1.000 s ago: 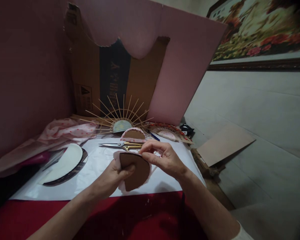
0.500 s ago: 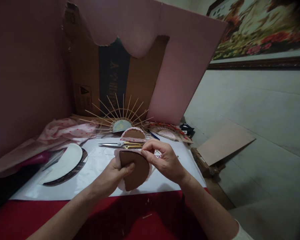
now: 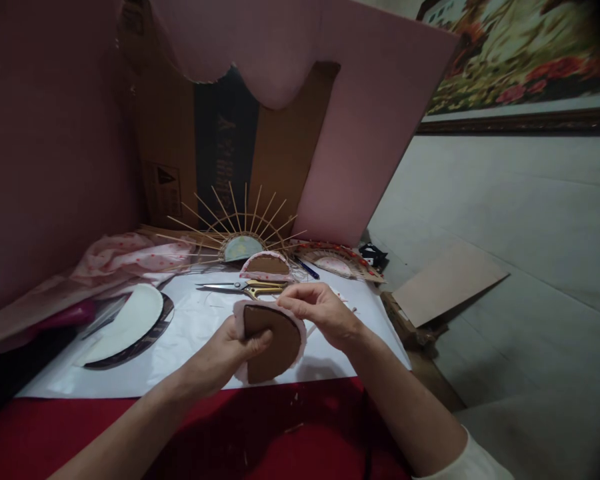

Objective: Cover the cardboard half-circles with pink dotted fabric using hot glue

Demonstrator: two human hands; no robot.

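My left hand [image 3: 237,347] grips a half-round brown cardboard piece [image 3: 280,343] backed with pale pink fabric, the thumb pressed on the cardboard face. The fabric [image 3: 239,317] sticks out past the cardboard's edge. At the top of this piece, my right hand [image 3: 320,310] is closed in a pinch; whatever is between its fingertips is too small to make out. Just behind lie scissors [image 3: 245,287] with yellow handles. Beyond them rests a similar half-round cardboard piece [image 3: 267,265] edged in pink dotted fabric.
A fan-shaped frame of thin sticks [image 3: 243,223] stands at the back, with a red-trimmed fan [image 3: 335,260] beside it. White half-round pieces [image 3: 130,320] and pink dotted cloth [image 3: 130,260] lie left. White sheeting [image 3: 190,333] covers the red tabletop [image 3: 205,427]; pink panels [image 3: 365,120] rise behind.
My right hand has shifted slightly left and up along the piece's top edge. The left hand keeps its grip, and the piece has turned slightly. The camera view has shifted a little.
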